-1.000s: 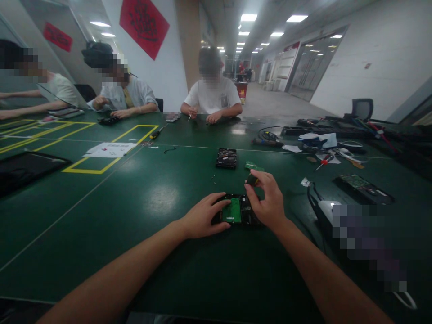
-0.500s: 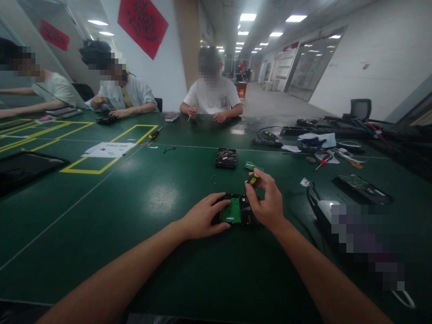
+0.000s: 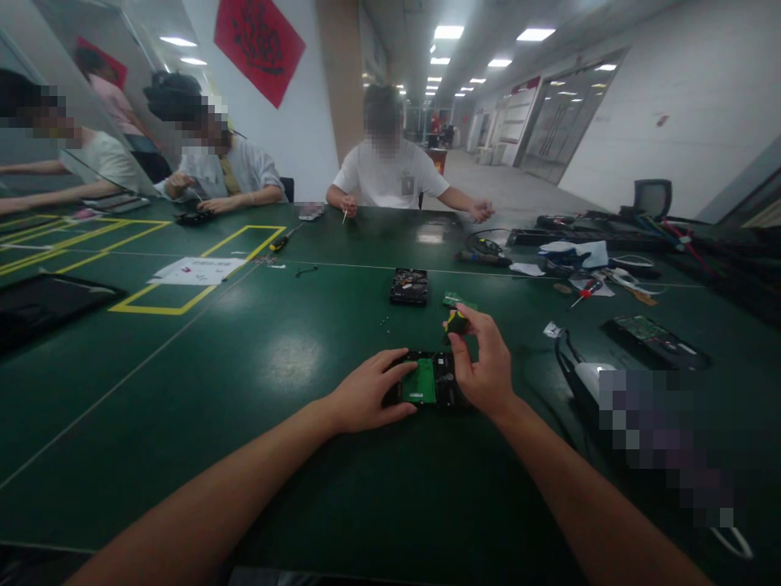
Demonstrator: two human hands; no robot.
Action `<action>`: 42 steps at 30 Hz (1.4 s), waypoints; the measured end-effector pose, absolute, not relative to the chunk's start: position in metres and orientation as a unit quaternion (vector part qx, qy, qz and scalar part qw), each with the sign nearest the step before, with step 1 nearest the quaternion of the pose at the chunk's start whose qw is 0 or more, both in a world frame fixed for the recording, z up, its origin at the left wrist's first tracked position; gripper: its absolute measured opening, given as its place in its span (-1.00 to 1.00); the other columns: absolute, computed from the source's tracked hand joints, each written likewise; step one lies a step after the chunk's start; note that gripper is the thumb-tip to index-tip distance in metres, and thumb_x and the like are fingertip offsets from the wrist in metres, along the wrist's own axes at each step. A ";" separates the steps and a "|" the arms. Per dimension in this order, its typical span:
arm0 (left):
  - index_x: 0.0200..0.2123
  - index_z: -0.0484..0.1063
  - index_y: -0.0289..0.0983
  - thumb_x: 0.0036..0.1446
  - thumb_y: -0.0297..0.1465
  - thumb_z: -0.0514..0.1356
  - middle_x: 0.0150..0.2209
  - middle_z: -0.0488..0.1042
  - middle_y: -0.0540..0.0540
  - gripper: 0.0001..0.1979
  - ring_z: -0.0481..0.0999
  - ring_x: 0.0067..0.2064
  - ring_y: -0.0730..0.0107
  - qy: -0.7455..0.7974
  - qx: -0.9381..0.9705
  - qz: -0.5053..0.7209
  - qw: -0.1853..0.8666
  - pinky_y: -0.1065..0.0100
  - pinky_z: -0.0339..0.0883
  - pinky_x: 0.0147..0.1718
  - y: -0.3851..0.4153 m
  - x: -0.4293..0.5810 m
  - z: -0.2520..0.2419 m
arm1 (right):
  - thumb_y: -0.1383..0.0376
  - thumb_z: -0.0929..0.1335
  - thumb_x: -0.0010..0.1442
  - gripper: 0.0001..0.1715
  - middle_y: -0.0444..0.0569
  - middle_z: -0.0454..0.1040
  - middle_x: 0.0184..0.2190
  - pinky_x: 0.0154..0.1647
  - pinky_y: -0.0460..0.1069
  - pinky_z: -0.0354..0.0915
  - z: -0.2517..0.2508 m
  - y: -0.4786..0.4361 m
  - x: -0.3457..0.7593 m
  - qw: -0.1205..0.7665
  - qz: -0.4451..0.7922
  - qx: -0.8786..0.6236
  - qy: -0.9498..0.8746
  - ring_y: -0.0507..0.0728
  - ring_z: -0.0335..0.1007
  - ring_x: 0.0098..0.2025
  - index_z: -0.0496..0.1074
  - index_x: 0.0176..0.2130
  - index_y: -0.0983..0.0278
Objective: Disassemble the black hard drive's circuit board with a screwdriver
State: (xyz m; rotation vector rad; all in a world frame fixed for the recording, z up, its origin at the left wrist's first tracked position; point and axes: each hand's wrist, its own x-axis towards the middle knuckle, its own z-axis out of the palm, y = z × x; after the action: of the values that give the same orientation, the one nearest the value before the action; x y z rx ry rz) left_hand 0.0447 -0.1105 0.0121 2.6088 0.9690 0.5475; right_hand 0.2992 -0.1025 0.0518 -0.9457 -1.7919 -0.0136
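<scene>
Hard drive (image 3: 447,378), 1, toward bench's (image 3: 342,505) near edge, held by left hand (image 3: 364,392); right hand (image 3: 485,358) pinches 1 yellow-black handle (image 3: 456,323).

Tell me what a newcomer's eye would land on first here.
Likely the bright green circuit board on the black device at near centre, clasped by the left grip. Then the yellow-and-black handle pinched in the right grip, over the device's right side. Behind, left of centre, a big red diamond-shaped sign on the white pillar stands out.
</scene>
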 end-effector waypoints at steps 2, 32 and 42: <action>0.41 0.19 -0.13 0.24 -0.03 0.30 0.45 0.14 -0.29 -0.24 0.24 0.41 -0.12 0.337 0.909 0.192 0.153 -0.16 0.26 0.32 -0.110 0.044 0.012 | 0.36 0.31 0.40 -0.41 0.08 0.47 0.10 0.05 0.25 0.48 0.051 -0.102 0.301 0.529 -0.007 -0.398 -0.749 0.25 0.49 0.04 0.23 0.35 0.08; 0.34 0.28 -0.18 0.17 -0.02 0.34 0.42 0.19 -0.29 -0.25 0.22 0.41 -0.15 0.356 0.906 0.185 0.135 -0.18 0.17 0.36 -0.111 0.047 0.017 | 0.36 0.33 0.38 -0.43 0.11 0.44 0.20 0.06 0.25 0.54 0.046 -0.098 0.303 0.544 0.049 -0.386 -0.744 0.25 0.54 0.07 0.23 0.31 0.12; 0.36 0.25 -0.14 0.19 0.00 0.32 0.42 0.21 -0.27 -0.24 0.23 0.40 -0.16 0.384 0.894 0.193 0.125 -0.22 0.20 0.33 -0.106 0.052 0.011 | 0.29 0.45 0.30 -0.50 0.08 0.42 0.03 -0.12 0.18 0.57 0.053 -0.096 0.303 0.563 -0.040 -0.399 -0.723 0.24 0.48 -0.01 0.36 0.19 0.12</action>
State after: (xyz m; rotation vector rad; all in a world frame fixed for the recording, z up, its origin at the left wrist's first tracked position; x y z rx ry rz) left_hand 0.0522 -0.1055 0.0113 2.6050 1.1203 0.5623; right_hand 0.3026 -0.0960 0.0529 -0.9382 -1.7021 -0.0939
